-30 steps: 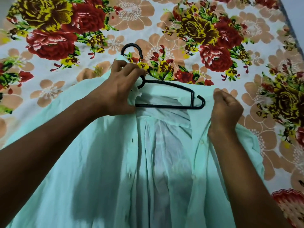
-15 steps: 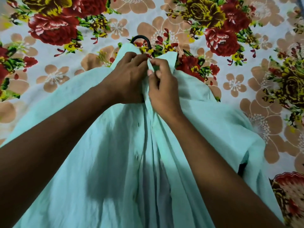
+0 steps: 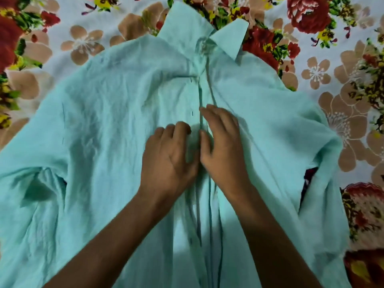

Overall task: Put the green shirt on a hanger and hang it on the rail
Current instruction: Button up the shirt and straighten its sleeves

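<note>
The pale green shirt (image 3: 116, 113) lies face up on the floral bedsheet, collar (image 3: 226, 36) at the far end, front edges meeting down the middle. The hanger is hidden; no part of it shows past the collar. My left hand (image 3: 168, 161) rests on the left front panel at the placket, fingers curled into the cloth. My right hand (image 3: 223, 146) lies just beside it on the right front edge, its thumb tucked against the fabric strip. The two hands almost touch. No rail is in view.
The floral bedsheet (image 3: 324, 65) spreads around the shirt on the far, left and right sides. Both short sleeves (image 3: 35, 190) are spread out to the sides. A dark gap (image 3: 309, 179) shows under the right sleeve.
The black hanger, visible a second ago, is now covered by the shirt. My hands moved from the collar down to mid-chest, and the front is drawn shut.
</note>
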Action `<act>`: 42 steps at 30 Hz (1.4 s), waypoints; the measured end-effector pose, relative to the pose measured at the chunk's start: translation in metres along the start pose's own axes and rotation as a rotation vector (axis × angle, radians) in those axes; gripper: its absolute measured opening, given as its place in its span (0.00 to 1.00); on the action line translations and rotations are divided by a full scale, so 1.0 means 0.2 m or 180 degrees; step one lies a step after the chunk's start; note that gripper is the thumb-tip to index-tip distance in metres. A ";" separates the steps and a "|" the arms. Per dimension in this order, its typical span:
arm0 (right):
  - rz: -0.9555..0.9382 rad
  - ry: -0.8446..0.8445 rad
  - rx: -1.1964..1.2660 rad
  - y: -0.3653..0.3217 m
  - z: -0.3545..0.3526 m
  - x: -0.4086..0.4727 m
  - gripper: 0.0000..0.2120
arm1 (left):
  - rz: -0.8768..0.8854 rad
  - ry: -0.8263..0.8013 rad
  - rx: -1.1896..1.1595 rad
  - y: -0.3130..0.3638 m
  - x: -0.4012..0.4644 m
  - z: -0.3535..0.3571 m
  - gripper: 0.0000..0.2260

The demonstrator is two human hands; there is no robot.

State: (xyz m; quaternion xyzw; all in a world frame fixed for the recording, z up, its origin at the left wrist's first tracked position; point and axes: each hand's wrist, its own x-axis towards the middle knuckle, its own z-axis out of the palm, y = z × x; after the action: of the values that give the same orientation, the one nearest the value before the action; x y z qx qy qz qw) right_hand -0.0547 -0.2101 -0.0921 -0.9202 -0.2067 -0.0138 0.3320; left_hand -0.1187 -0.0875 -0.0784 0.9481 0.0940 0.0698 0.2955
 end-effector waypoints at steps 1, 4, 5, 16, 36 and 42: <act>0.0015 -0.0010 -0.0149 -0.01 0.00 -0.09 0.19 | -0.0024 -0.0096 -0.0012 0.02 -0.08 0.01 0.10; 0.0285 -0.0005 -0.0855 -0.02 -0.03 -0.31 0.17 | -0.0253 -0.0212 -0.0019 0.06 -0.22 0.03 0.10; 0.0377 0.0022 -0.1097 -0.02 -0.04 -0.36 0.15 | -0.0304 -0.0207 -0.0057 0.06 -0.24 0.03 0.10; 0.0810 0.0515 -0.0340 -0.16 -0.21 -0.71 0.06 | -0.0682 -0.0165 -0.1215 0.07 -0.53 -0.10 0.11; 0.2174 -0.1613 0.2492 -0.28 -0.35 -1.35 0.18 | -0.1110 0.0180 -0.0966 0.30 -1.34 -0.11 0.11; 0.1998 -0.2129 0.2287 -0.18 -0.43 -1.54 0.27 | -0.1239 -0.0365 -0.0852 0.35 -1.43 -0.04 0.12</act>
State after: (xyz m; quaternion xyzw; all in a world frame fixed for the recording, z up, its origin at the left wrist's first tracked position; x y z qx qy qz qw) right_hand -0.3406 -0.3530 -0.0541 -0.7214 -0.0094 0.4477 0.5282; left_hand -0.3883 -0.2014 -0.0532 0.8669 0.2480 -0.0305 0.4313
